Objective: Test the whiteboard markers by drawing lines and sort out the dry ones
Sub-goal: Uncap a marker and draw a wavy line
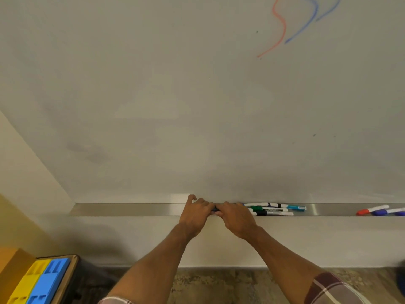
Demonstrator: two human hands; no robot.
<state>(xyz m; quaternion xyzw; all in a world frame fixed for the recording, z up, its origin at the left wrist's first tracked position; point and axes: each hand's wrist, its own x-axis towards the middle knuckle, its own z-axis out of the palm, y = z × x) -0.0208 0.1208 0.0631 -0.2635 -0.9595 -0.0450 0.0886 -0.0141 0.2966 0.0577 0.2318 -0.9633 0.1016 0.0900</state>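
Clamped between left hand [195, 212] and right hand [235, 218], fingers of both curled round it: a dark marker [215, 209], only a short stretch showing between the knuckles, over the metal tray [131, 209]. Just right of the hands, lying in the tray: teal-capped marker [285, 206], green-capped marker [268, 209], black-banded marker [271, 213]. Barrel printing too blurred to read. Well apart at far right: red marker [370, 209], blue marker [390, 211]. High on the whiteboard [153, 84]: red line [282, 34], blue lines [306, 25].

Dim, warm, soft light; slight blur throughout, wide-angle bending at edges.
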